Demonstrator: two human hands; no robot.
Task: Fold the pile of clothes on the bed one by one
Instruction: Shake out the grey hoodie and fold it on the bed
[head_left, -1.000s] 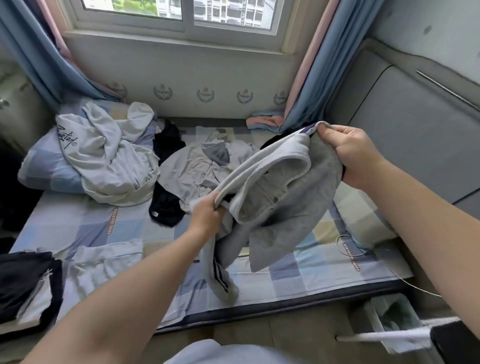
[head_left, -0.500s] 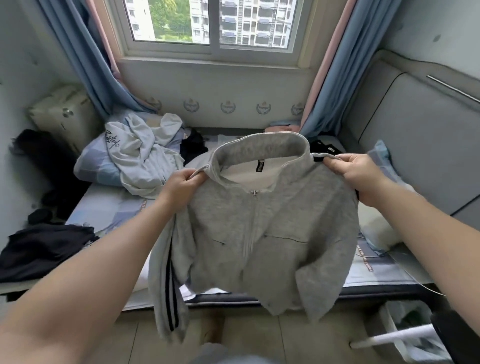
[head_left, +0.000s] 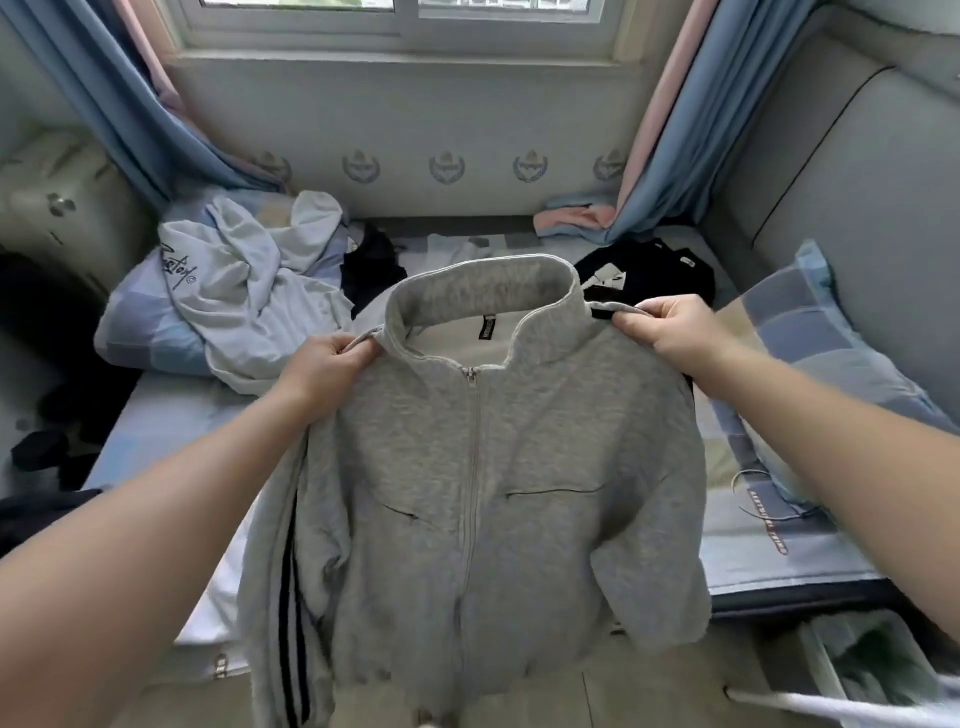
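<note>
A grey zip-up jacket (head_left: 519, 467) with a high collar hangs spread out in front of me, its zipper closed and facing me. My left hand (head_left: 327, 364) pinches its left shoulder and my right hand (head_left: 670, 332) pinches its right shoulder. The left sleeve, with black stripes, dangles down past the bed's edge. Behind it on the bed (head_left: 166, 426) lie a crumpled white garment with black script (head_left: 244, 291), a black garment (head_left: 371, 270) and another black garment with a white print (head_left: 649, 270). The jacket hides the middle of the bed.
A checked pillow (head_left: 810, 332) lies at the right against a grey padded headboard (head_left: 857, 197). Dark clothes (head_left: 36, 452) sit at the bed's left end. Blue and pink curtains (head_left: 670, 130) frame the window. A bin (head_left: 872, 665) stands on the floor at lower right.
The jacket went from a bunched bundle to hanging spread open by its shoulders. It now hangs flatter and squarer, and both hands hold it a little farther apart.
</note>
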